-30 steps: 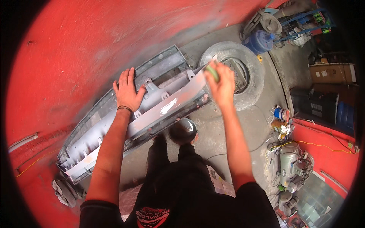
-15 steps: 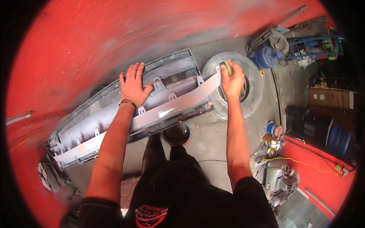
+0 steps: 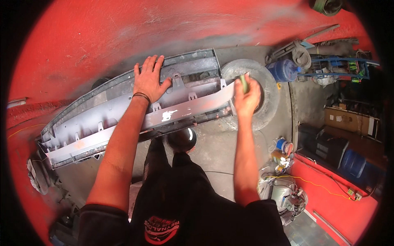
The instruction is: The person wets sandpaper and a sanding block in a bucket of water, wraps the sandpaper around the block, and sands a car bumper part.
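A long grey primed bumper-like part [image 3: 209, 100], with tabs and a white patch, lies across a dark grey frame or stand [image 3: 189, 57]. My left hand [image 3: 150, 84] is spread with its palm down on the upper side of the part. My right hand [image 3: 249, 98] grips a small green pad [image 3: 244, 83] at the part's right end; it is slightly blurred, and the contact face is hidden.
A large tire [image 3: 264, 117] lies behind the right end. A black bowl-like object [image 3: 176, 141] sits below the frame. Blue water jug [image 3: 281, 71], metal racks, cans [image 3: 283, 145] and a compressor [image 3: 281, 192] line the right. A red wall [image 3: 102, 33] rises behind.
The view has turned, so the part appears flatter and higher at its left. My right hand moved right, then slightly down with the green pad. My left hand remains spread on the part.
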The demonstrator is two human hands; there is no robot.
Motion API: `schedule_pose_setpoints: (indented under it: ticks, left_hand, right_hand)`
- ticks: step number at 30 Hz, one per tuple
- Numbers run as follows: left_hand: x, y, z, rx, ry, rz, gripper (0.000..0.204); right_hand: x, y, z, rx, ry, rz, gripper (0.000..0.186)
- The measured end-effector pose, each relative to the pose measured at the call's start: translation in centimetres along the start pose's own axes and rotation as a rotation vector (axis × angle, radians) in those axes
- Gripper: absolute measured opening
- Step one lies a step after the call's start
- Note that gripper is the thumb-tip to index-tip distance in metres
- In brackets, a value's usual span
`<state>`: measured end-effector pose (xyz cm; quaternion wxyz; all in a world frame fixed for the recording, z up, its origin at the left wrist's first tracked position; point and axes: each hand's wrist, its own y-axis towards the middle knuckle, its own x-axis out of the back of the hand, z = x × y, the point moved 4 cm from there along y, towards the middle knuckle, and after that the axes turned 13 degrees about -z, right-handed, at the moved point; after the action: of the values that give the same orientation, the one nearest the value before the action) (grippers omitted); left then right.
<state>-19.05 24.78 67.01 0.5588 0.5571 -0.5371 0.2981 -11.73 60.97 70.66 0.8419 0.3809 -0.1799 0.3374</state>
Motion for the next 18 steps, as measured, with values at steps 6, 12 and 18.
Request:
schedule_pose_setpoints:
  ticks: [6,12,18]
  left_hand:
    - [0.0,-0.2,0.6,-0.006,0.026,-0.007,0.09]
    - [-0.2,-0.2,0.5,-0.011,0.024,-0.021,0.089]
    - [-0.4,-0.4,0.2,-0.01,0.012,-0.005,0.089]
  right_hand:
    - [2.6,-3.3,5.0,0.193,0.022,0.106,0.039]
    - [1.9,-3.2,3.7,0.023,-0.034,0.045,0.037]
    - [1.3,-1.1,4.8,0.113,0.006,0.064,0.035]
